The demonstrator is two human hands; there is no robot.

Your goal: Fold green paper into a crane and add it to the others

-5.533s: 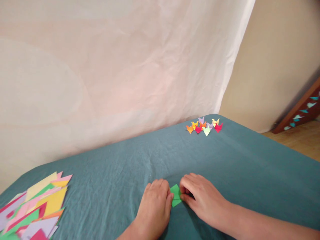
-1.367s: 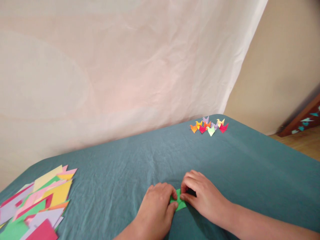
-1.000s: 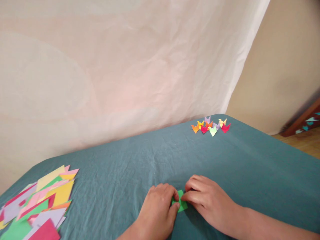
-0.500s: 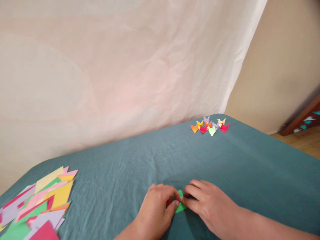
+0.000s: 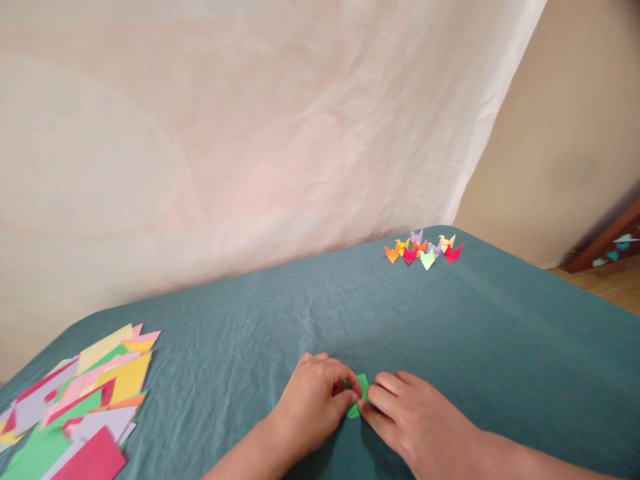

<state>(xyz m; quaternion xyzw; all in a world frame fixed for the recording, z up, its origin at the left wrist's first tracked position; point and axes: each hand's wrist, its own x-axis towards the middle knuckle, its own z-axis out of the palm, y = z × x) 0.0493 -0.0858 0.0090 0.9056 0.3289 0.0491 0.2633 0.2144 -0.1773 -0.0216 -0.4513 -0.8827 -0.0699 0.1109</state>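
The left hand [image 5: 317, 403], low in the middle of the frame, pinches a small piece of green paper [image 5: 363, 381] between thumb and bent forefinger. The right hand [image 5: 417, 417], just to its right, has thumb and forefinger tips against the paper's right side; the fingers cover so much that I cannot tell whether they pinch it or only press. The paper sits between the hands, at the lower centre of the frame, over a dark teal cloth [image 5: 240, 347]. In the lower left lies an overlapping spread of coloured sheets [image 5: 127, 380], with yellow, pink, green, lilac and red among them. Right of centre, near the cloth's far edge, a cluster of small folded paper birds [image 5: 427, 259] stands close together. A pale pinkish backdrop [image 5: 250, 133] fills the upper left and centre, beside a tan wall [image 5: 565, 133] at upper right.
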